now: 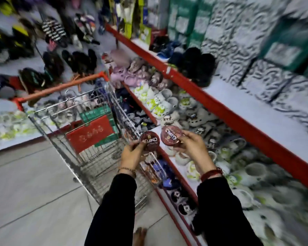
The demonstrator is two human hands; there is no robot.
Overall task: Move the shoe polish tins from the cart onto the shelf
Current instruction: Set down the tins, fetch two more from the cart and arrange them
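Note:
Each of my hands holds a round dark-red shoe polish tin with white lettering. My left hand (132, 154) grips one tin (150, 140) above the right rim of the wire cart (89, 157). My right hand (192, 146) grips the other tin (171, 135), tilted, over the front edge of the middle shelf (156, 129). The two tins are side by side, a small gap between them. More dark packs lie in the cart below my left wrist, partly hidden. The view is blurred.
The cart has an orange handle (60, 87) and a red and green box (91, 134) inside. Red-edged shelves (220, 105) on the right carry white and purple clogs (160, 102); the top shelf has bare white surface. Slippers hang on the back wall. Grey tiled floor lies left.

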